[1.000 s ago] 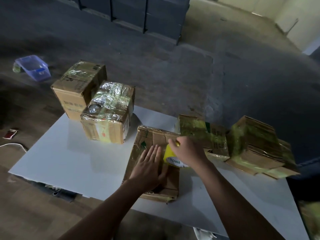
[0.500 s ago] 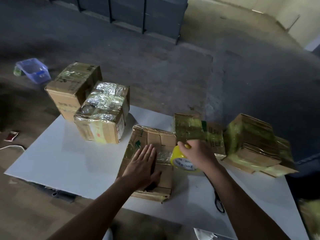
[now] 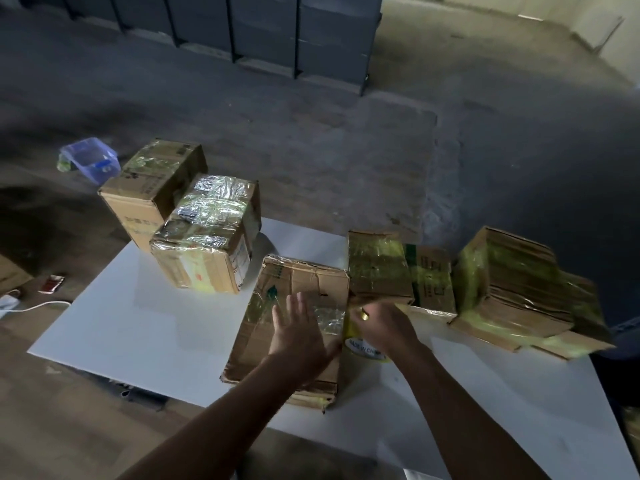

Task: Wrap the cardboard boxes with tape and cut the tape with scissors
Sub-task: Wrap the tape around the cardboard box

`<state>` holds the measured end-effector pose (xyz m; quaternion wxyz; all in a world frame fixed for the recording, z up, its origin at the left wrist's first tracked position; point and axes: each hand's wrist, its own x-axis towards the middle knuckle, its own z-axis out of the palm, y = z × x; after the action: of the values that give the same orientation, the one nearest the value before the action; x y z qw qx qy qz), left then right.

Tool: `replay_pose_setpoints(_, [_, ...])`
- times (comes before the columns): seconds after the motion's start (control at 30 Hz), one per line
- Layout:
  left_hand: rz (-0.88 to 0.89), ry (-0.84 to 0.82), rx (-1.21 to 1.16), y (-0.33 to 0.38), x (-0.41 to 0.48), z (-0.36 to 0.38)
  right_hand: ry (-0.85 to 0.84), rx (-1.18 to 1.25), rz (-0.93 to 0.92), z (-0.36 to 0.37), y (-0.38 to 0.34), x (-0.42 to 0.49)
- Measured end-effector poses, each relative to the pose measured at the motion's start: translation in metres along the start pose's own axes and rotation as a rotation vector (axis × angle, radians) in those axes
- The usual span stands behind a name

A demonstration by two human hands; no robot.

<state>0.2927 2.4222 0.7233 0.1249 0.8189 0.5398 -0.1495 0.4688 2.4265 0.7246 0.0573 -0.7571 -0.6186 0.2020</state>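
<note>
A flat, worn cardboard box [image 3: 277,292] lies on the white table [image 3: 138,334] in front of me, with clear tape across its top. My left hand [image 3: 299,334] lies flat on it, fingers straight, pressing the tape down. My right hand [image 3: 384,323] grips the yellow tape roll [image 3: 363,348] just off the box's right edge, with a strip running from the roll onto the box. The scissors are hidden.
Two taped boxes [image 3: 207,244] stand at the table's back left. More taped boxes [image 3: 398,271] and a flattened taped stack [image 3: 519,289] lie at the right. A blue plastic tub [image 3: 91,159] and a white cable [image 3: 34,306] sit on the floor at left.
My right hand drew the tape roll from over the box's top down past its right edge. The left hand stayed pressing on the box. The scissors seen half a second ago are now covered.
</note>
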Motion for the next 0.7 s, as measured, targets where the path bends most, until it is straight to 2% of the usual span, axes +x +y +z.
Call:
replay_pose_setpoints(0.13, [0.068, -0.044, -0.047, 0.035, -0.016, 0.010, 0.043, 0.020, 0.023, 0.007, 0.000, 0.003])
replay_pose_setpoints(0.27, [0.186, -0.050, -0.061, 0.028, -0.024, 0.010, 0.025, -0.005, 0.037, 0.011, 0.006, 0.002])
replay_pose_setpoints(0.4, [0.332, -0.098, 0.043, 0.005, -0.024, 0.000, 0.067, 0.003, -0.010, 0.012, 0.010, -0.002])
replay_pose_setpoints(0.53, [0.403, -0.075, 0.167, 0.003, -0.022, -0.007, 0.039, 0.034, -0.006, 0.010, 0.014, -0.004])
replay_pose_setpoints(0.7, [0.456, -0.021, 0.186, -0.003, -0.024, -0.013, 0.033, 0.087, 0.015, 0.007, 0.012, -0.007])
